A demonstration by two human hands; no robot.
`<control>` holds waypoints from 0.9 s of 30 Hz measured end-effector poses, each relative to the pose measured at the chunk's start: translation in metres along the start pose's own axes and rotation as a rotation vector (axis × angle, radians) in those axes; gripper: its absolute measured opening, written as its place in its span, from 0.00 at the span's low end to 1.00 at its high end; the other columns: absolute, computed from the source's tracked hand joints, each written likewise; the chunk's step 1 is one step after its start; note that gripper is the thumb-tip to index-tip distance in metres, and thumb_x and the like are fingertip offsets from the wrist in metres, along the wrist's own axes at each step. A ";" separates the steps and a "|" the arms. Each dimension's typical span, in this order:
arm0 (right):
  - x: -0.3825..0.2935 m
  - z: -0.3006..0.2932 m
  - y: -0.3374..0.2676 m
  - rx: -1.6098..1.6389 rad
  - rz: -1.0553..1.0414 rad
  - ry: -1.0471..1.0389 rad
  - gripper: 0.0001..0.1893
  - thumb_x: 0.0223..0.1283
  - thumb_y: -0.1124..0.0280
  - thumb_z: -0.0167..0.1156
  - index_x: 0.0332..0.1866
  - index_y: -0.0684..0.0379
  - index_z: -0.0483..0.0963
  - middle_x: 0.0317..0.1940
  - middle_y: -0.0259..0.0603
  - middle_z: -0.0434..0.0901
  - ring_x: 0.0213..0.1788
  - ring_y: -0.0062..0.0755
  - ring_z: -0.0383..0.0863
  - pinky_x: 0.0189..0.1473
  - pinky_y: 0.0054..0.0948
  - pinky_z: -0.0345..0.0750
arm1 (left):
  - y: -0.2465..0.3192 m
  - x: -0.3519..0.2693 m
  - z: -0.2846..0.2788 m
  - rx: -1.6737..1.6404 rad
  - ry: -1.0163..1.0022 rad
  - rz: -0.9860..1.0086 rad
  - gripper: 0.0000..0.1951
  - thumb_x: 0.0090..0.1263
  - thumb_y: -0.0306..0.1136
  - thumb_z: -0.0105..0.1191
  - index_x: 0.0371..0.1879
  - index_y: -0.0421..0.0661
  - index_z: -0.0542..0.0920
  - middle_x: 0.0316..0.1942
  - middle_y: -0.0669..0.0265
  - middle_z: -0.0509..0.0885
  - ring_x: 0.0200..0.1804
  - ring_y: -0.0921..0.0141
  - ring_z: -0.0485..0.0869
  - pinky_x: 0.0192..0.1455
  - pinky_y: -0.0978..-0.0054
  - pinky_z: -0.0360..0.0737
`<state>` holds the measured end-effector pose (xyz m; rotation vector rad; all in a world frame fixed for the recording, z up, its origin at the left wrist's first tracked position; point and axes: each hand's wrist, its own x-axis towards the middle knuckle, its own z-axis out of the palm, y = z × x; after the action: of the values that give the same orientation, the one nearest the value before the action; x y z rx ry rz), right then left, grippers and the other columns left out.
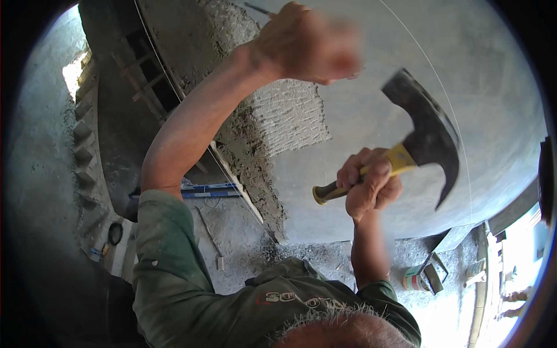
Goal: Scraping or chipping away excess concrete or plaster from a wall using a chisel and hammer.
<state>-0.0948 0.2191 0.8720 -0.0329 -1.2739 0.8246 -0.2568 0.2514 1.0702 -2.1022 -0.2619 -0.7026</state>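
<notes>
My right hand (370, 182) grips the yellow and black handle of a claw hammer (431, 126), with the hammer's head raised towards the upper right. My left hand (311, 48) is up near the top of the view, partly blurred, its fingers closed. A thin dark tool (257, 8) sticks out from its far left side; the rest of it is hidden in the hand. Behind both hands is a smooth grey plastered wall (370, 108). Below my left hand lies a rough, scored patch (291, 117) in the plaster, bordered on the left by crumbly mortar (248, 161).
Taut strings cross the view, one along the wall's left edge. Blue spirit levels (209, 190) lie at the left. A long-handled tool (211, 239) rests on the dusty floor. At the lower right stands a bucket (413, 278); concrete steps (85, 150) are at far left.
</notes>
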 end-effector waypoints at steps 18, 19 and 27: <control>0.026 -0.004 -0.025 0.356 -0.120 0.071 0.25 0.73 0.42 0.41 0.40 0.57 0.66 0.18 0.41 0.68 0.20 0.24 0.71 0.24 0.28 0.72 | -0.048 0.009 0.003 0.069 0.307 0.009 0.14 0.61 0.30 0.57 0.19 0.48 0.64 0.11 0.67 0.63 0.11 0.74 0.61 0.14 0.73 0.60; 0.037 0.003 -0.020 0.514 0.157 0.116 0.23 0.73 0.46 0.45 0.39 0.58 0.68 0.18 0.41 0.68 0.20 0.23 0.70 0.22 0.26 0.70 | -0.052 0.011 0.003 0.060 0.307 0.012 0.14 0.61 0.30 0.57 0.19 0.48 0.64 0.11 0.67 0.63 0.11 0.74 0.61 0.14 0.73 0.60; 0.056 0.013 -0.034 -0.175 -0.361 0.241 0.25 0.77 0.51 0.38 0.28 0.61 0.64 0.13 0.36 0.65 0.12 0.20 0.62 0.13 0.23 0.64 | -0.059 0.011 0.007 0.086 0.277 0.025 0.17 0.59 0.25 0.55 0.17 0.50 0.59 0.13 0.71 0.54 0.15 0.76 0.53 0.15 0.74 0.54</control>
<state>-0.0853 0.2203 0.9381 -0.0395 -1.0783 0.3846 -0.2700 0.2917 1.1138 -1.8970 -0.1100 -0.9398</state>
